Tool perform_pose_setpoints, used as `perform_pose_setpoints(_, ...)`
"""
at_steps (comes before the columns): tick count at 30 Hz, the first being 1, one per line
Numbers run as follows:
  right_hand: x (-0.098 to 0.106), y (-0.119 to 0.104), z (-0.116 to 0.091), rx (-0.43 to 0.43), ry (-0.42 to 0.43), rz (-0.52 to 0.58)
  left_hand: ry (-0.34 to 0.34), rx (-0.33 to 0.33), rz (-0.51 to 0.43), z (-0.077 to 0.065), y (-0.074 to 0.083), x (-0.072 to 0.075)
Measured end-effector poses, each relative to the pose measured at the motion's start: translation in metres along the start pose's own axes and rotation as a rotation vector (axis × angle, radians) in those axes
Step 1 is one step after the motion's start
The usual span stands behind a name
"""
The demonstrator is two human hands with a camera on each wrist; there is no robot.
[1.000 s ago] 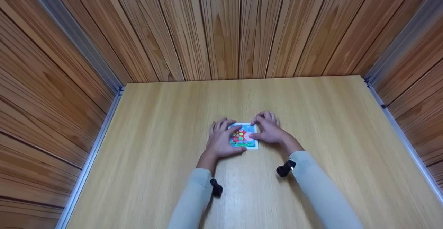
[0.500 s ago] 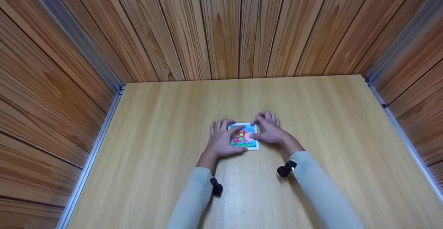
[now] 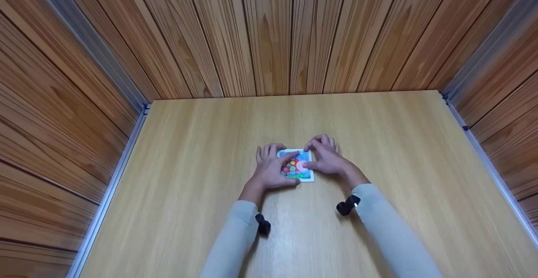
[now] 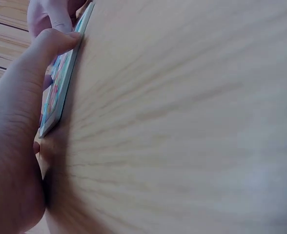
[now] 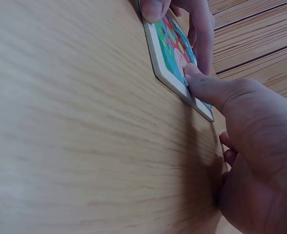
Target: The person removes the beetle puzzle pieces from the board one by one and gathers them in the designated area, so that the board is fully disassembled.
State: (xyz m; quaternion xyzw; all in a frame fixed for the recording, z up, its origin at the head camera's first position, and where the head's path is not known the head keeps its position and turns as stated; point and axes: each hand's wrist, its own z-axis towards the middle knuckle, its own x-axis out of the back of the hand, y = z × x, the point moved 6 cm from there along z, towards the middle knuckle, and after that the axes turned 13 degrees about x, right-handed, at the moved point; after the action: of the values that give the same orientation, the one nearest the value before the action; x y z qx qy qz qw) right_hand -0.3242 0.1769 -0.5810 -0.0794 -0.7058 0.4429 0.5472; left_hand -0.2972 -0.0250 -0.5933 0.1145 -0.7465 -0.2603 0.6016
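Wood-panelled walls (image 3: 273,38), tan table (image 3: 189,194). Head: picture board (image 3: 304,174) flat between left hand (image 3: 272,170) and right hand (image 3: 327,158), squarish, no long axis; left overlaps it more, half-spread, gripping near and far edges. Left wrist: left thumb (image 4: 60,42) on near edge. Right wrist: right thumb (image 5: 209,89) presses board's face, fingers half-curled; can't tell if gripping.

A thin square picture panel (image 3: 293,169) lies on the wooden table (image 3: 201,164), its sides roughly in line with the table's. A white border frames a bright print — blue ground, a red shape with coloured spots, a pink rounded patch, green along the near edge. The left hand (image 3: 271,172) spans its left part, thumb on the near edge; the right hand's (image 3: 330,161) thumb rests on the pink patch. Whether the far edge sits flush is hard to tell.
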Motion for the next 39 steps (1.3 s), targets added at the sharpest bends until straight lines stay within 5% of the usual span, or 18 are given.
perform_pose_setpoints(24,0.0026,-0.0058,-0.0051,0.061,0.083,-0.061,0.009,0.011,0.018,-0.0003,-0.0014,-0.0091)
perform_pose_setpoints(39,0.0034,-0.0067,-0.0015,0.081,0.084,-0.004,-0.002,0.002,0.066,-0.0005,-0.0022,-0.0080)
